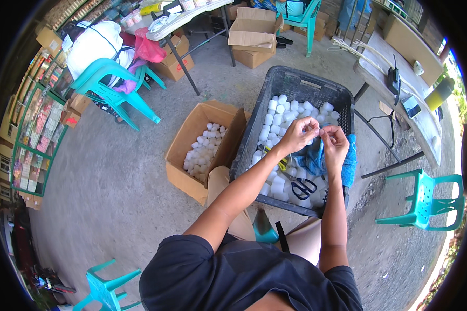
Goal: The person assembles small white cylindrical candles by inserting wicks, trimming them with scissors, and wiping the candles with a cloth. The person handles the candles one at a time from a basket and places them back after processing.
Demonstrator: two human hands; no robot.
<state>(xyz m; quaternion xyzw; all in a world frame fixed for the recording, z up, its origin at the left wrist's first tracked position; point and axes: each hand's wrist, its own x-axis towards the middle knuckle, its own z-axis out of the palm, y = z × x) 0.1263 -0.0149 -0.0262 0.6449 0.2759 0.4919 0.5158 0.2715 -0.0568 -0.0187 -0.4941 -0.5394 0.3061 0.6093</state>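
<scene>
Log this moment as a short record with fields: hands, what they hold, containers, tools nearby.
left hand: raised over the crate, fingertips pinched on something small, too small to identify
right hand: close beside the left, pinching the same small item
black plastic crate: holds many small white cylinders
blue cloth: draped over the crate's right rim
scissors: black-handled, lying in the crate below the hands
cardboard box: open, left of the crate, holds more white pieces

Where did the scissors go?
The black-handled scissors lie inside the dark plastic crate, near its front edge in the head view, on the white pieces just below the person's two hands and beside the blue cloth.
</scene>
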